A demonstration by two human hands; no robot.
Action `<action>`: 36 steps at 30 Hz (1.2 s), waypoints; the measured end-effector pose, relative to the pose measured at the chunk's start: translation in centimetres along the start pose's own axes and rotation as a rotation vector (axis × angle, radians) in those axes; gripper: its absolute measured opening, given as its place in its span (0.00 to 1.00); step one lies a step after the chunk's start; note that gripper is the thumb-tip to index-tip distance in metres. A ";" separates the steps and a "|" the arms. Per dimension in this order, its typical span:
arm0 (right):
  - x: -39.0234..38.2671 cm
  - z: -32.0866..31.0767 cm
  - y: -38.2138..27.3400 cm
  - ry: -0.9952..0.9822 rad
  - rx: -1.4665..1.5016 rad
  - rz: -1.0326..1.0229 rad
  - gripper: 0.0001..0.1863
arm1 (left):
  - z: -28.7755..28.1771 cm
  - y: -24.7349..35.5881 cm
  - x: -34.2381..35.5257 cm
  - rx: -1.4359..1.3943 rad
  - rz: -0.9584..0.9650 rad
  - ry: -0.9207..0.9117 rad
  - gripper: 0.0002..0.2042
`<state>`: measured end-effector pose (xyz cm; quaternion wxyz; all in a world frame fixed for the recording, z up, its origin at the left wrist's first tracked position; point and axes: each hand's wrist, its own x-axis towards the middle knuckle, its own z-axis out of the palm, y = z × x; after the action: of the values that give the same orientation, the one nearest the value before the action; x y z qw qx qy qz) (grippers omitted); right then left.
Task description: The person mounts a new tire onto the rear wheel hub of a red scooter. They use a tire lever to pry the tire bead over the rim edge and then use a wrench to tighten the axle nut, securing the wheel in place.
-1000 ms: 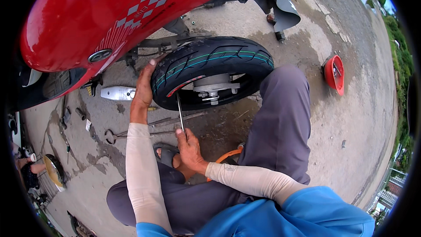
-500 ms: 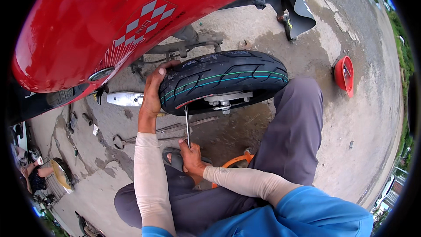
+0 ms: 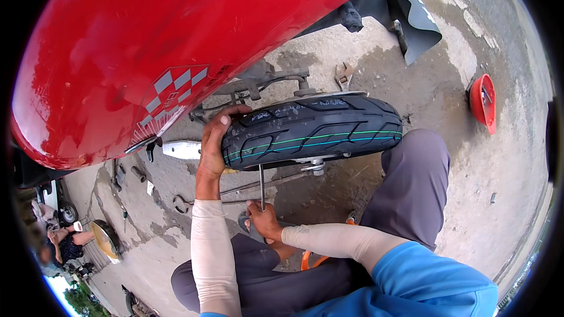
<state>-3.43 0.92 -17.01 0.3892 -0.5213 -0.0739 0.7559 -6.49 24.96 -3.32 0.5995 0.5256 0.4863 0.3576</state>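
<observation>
My left hand (image 3: 220, 138) grips the left end of a black tire (image 3: 317, 129) with green and blue stripes, fingers curled over its top. The tire's metal hub (image 3: 315, 166) shows beneath its tread. Below, my right hand (image 3: 264, 220) is closed on a long metal tire lever (image 3: 262, 185), whose upper end disappears at the tire's lower left side. Long metal bars (image 3: 229, 194) lie on the concrete behind that hand.
A red scooter body (image 3: 129, 47) overhangs the wheel. A red helmet-like bowl with tools (image 3: 482, 103) sits at right, an adjustable wrench (image 3: 343, 76) beyond the tire, a silver part (image 3: 179, 149) at left. A seated person (image 3: 64, 243) is beside a yellowish basin (image 3: 106, 240) at far left.
The tire has tilted, showing more tread and less of the hub and rim. It and both hands appear lower and further right in view, as does the scooter body.
</observation>
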 end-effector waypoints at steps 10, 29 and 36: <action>7.2 -2.7 1.4 -0.110 -0.576 -0.034 0.25 | -0.9 0.3 0.7 0.126 0.029 0.007 0.29; -7.6 -1.7 -6.9 -0.001 -0.337 -0.207 0.27 | 4.2 6.3 0.1 0.361 0.064 0.038 0.30; -10.1 1.2 -7.8 -0.009 0.002 -0.055 0.26 | 6.4 9.6 0.2 0.667 0.087 0.001 0.31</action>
<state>1.10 -0.04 -5.07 0.4103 -0.5153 -0.0891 0.7471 0.52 25.17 5.91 0.3786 0.7128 0.5540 0.2042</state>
